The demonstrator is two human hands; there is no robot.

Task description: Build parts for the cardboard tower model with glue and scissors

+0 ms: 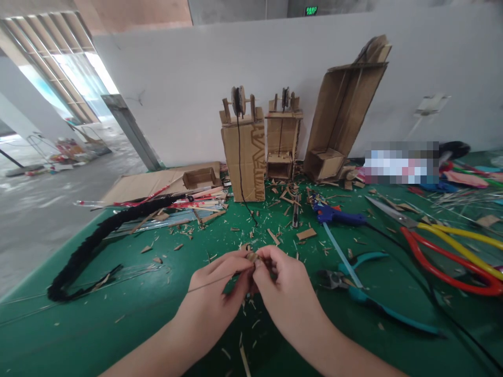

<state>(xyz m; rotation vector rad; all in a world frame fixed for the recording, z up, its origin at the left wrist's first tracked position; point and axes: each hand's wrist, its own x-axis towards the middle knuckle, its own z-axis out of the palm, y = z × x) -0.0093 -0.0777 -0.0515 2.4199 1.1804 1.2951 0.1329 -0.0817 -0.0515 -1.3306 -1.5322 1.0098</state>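
Hands: my left hand (pixel 220 293) and my right hand (pixel 281 290) meet over the green table (pixel 118 319), fingertips pinched together on one small piece (pixel 252 256).
Small piece: tan, tiny, caught between the thumbs and forefingers of both hands; I cannot tell just what it is.
Thin stick (pixel 208 283): it runs leftward from the pinch, past my left fingers, slightly downward.
Pliers (pixel 356 285): teal-handled, lying on the table just right of my right hand.
Glue gun (pixel 338 214): blue, farther back on the right, its clear stick slanting toward the pliers.
Big shears (pixel 451 251): red and yellow handles, at the right edge.
Cardboard towers (pixel 245 157): upright at the back against the wall, a black string hanging down the nearest one.
Black braid (pixel 98 235): curving along the table's left side.
Scraps (pixel 283 209): cardboard chips strewn between the towers and my hands.
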